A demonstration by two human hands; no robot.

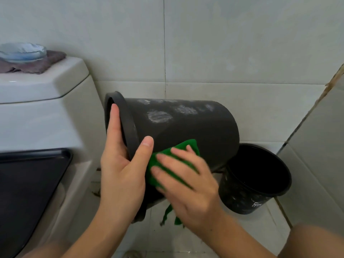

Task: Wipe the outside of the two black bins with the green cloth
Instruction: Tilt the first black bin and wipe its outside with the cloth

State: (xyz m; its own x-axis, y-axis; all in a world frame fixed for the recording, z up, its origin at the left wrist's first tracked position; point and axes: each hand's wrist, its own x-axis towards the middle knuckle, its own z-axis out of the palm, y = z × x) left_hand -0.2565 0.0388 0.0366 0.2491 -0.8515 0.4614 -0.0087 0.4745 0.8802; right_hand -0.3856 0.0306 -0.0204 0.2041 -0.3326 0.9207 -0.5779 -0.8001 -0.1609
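A black bin (195, 131) is held off the floor on its side, its mouth facing left, with whitish smears along its upper wall. My left hand (122, 164) grips its rim, fingers inside and thumb on the outer wall. My right hand (188, 181) presses the green cloth (178, 151) flat against the bin's near side with straight fingers; a frayed end of the cloth hangs below the hand. The second black bin (242, 194) stands upright on the floor to the right, speckled with white marks, its opening dark.
A white toilet tank (42, 108) fills the left, with a dark seat lid (28, 183) below it. On the tank lie a pinkish rag (39, 66) and a pale blue dish (22, 52). Tiled walls (223, 43) close the corner behind and to the right.
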